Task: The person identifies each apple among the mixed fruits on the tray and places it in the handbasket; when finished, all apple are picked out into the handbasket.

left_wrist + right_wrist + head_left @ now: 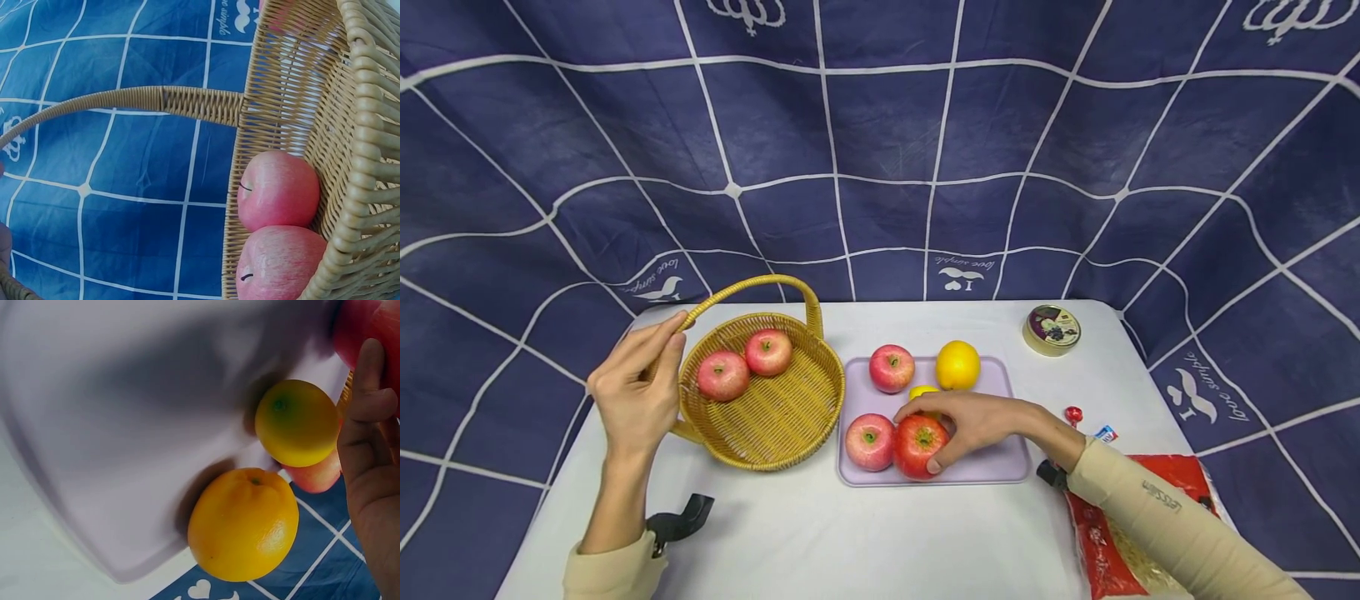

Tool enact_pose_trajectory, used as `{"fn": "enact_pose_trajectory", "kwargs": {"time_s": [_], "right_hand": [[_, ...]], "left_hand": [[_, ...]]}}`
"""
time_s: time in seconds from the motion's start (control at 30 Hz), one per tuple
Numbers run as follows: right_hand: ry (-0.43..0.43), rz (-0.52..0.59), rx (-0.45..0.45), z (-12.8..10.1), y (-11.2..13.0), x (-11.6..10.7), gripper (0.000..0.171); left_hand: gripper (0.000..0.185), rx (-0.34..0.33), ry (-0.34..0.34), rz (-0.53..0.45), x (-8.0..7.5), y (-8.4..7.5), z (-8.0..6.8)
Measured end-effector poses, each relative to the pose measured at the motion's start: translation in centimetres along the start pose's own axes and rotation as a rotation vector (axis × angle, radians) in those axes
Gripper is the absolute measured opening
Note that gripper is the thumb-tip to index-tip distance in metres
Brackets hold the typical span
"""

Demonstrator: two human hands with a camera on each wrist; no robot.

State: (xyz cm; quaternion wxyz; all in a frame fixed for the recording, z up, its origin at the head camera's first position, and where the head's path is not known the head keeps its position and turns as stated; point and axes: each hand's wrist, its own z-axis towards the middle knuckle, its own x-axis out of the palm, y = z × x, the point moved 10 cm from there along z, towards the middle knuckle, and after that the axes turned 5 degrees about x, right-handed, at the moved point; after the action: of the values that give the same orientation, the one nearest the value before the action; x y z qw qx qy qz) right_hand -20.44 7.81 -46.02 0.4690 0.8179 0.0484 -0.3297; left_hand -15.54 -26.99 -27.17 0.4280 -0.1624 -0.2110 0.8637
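Note:
My left hand [634, 392] grips the handle [700, 312] of a woven basket [775, 461] at its left side. Two pink apples [723, 375] [768, 352] lie inside, and show close up in the left wrist view [278, 190] [281, 262] under the handle [187, 103]. My right hand [973, 425] curls over a red apple [916, 446] on the lavender tray [992, 454], thumb on its front. On the tray too are two pink apples [869, 442] [891, 367], an orange [957, 364] [244, 522] and a lemon [297, 422], partly hidden by the hand in the head view.
A round tin [1052, 329] stands at the back right of the white table [850, 542]. Wrapped sweets [1073, 413] and a red packet [1112, 542] lie under my right forearm. A dark blue checked cloth [880, 150] hangs behind and around the table.

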Motion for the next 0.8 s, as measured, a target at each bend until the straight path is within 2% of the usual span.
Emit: {"fn": "enact_pose_trajectory", "kwargs": {"time_s": [0.23,0.6,0.8], "right_hand": [[0.024,0.072,-0.033,0.6,0.8,0.0,0.063],[0.030,0.091,-0.019,0.6,1.2,-0.3,0.064],[0.033,0.108,-0.046,0.9,1.8,-0.5,0.062]], "left_hand": [[0.018,-0.001,0.001,-0.009,0.1,-0.3,0.1],[0.020,-0.007,0.003,-0.008,0.1,-0.3,0.1],[0.025,-0.008,0.006,-0.001,0.1,-0.4,0.2]]}}
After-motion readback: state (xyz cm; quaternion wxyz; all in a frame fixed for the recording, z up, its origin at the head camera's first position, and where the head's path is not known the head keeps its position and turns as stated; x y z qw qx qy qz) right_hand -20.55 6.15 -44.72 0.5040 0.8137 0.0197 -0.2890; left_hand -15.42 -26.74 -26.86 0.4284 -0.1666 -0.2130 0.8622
